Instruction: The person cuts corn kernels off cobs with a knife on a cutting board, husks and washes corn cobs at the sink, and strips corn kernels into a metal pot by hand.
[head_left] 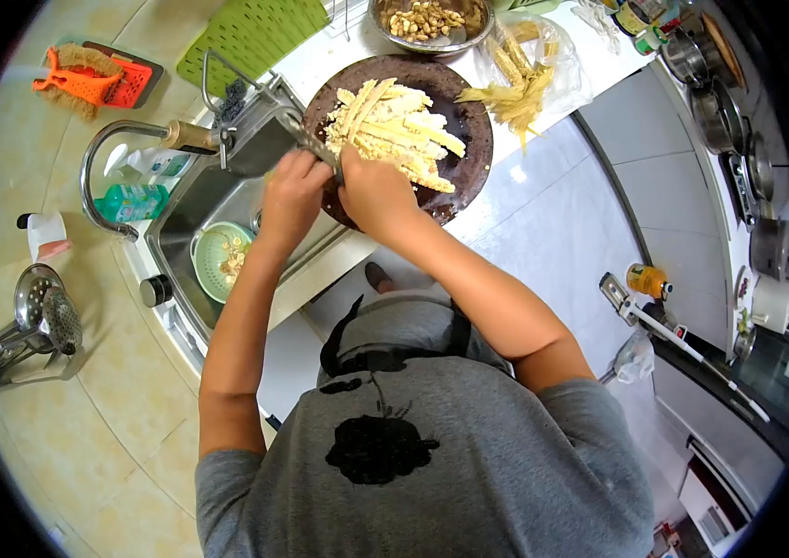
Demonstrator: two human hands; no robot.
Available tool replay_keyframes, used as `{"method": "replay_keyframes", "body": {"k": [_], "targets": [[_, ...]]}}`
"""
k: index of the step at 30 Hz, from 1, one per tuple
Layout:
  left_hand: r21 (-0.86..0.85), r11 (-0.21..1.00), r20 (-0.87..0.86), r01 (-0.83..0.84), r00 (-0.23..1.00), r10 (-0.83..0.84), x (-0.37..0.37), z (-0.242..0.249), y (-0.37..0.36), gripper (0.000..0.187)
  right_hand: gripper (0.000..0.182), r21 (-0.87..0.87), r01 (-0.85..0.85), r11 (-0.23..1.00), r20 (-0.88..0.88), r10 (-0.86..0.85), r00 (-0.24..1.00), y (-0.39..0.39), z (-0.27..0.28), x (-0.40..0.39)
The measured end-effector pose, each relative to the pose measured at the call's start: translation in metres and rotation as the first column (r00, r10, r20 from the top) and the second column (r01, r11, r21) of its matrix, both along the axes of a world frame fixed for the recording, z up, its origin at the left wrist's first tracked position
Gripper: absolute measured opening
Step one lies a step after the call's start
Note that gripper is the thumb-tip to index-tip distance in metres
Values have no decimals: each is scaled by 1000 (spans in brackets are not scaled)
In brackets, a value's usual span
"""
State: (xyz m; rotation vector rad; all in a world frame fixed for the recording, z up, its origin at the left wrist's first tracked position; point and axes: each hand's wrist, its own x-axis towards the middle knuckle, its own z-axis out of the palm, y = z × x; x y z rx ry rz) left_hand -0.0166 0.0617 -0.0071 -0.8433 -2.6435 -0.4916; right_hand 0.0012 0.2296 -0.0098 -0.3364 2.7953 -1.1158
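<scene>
A round dark chopping board lies on the counter beside the sink, heaped with pale yellow cut corn in strips and loose bits. My right hand is closed around the handle end of a knife at the board's near left edge. The knife's blade points up and left, over the sink's side of the board. My left hand is beside the blade with its fingers curled in. Whether those fingers pinch the blade or a small piece cannot be made out.
Left of the board, the steel sink holds a green colander with scraps. A tap arches over it. Behind the board stand a metal bowl of peanuts and a plastic bag with corn cobs and husks.
</scene>
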Motion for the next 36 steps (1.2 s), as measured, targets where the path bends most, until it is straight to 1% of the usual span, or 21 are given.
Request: {"method": "replay_keyframes", "body": {"k": [2,3,5,7,10,12,15,16,18,19,20,21,22,23,26,27,30,33,34,36], "targets": [[41,999,-22,12,1000,-11,-3,0,6,18,27,-53,1,999,-124,-8,992,-3,-4,-12],[54,999,9,-2,1000,2,-5,-1,3,20,28,-34,15,999,-87,-18,996,-4,-3,-11],[70,997,6,-30,1000,30,-9,-2,0,21,28,7,28,1000,-13,-28,1000,1,-6,-5],[77,996,15,-40,999,39,-8,-3,-2,22,28,41,4,999,80,-7,997,11,-1,9],[78,997,12,-22,1000,21,-9,2,3,22,27,35,32,999,89,-35,995,21,6,25],[53,999,7,-7,1000,7,-7,3,12,22,27,24,36,999,87,-38,996,20,2,19],[-11,999,128,-54,990,55,-11,0,8,29,27,11,55,998,70,-55,996,18,-2,6],[-3,1000,115,-23,993,23,-11,-1,9,28,28,5,59,998,66,-60,996,15,-5,3],[7,1000,85,26,996,-26,-11,-2,8,26,28,-10,72,997,6,-72,997,9,-27,-9],[26,997,17,67,998,-67,-5,0,16,23,27,-23,83,996,-7,-83,997,6,-36,-15],[26,998,17,52,998,-53,-3,-1,15,22,27,-36,97,995,-17,-97,995,4,-45,-20],[31,999,10,40,999,-40,-4,-4,16,21,28,-38,88,995,23,-87,996,5,-48,-25],[41,999,4,29,1000,-30,-6,-6,18,20,28,-50,94,994,10,-93,996,5,-55,-29],[91,996,28,16,999,-18,-8,-4,17,19,29,-59,98,993,-1,-98,995,2,-62,-32],[73,997,24,-19,1000,17,-8,-5,8,19,29,-67,93,993,16,-92,996,-2,-68,-33],[69,997,72,-26,997,21,-4,-1,5,19,29,-73,98,993,36,-95,995,-5,-69,-31],[47,998,106,-44,994,39,6,0,0,24,30,-94,114,989,46,-110,993,-12,-73,-30],[203,965,205,-165,971,123,10,-10,-4,29,27,-139,119,983,9,-119,993,-9,-79,-25],[197,957,222,-213,960,168,12,-12,-3,31,25,-157,116,981,-10,-119,993,-5,-80,-25],[176,933,263,-313,929,261,17,-14,-1,35,27,-340,162,926,257,-74,964,8,-74,-30]]}}
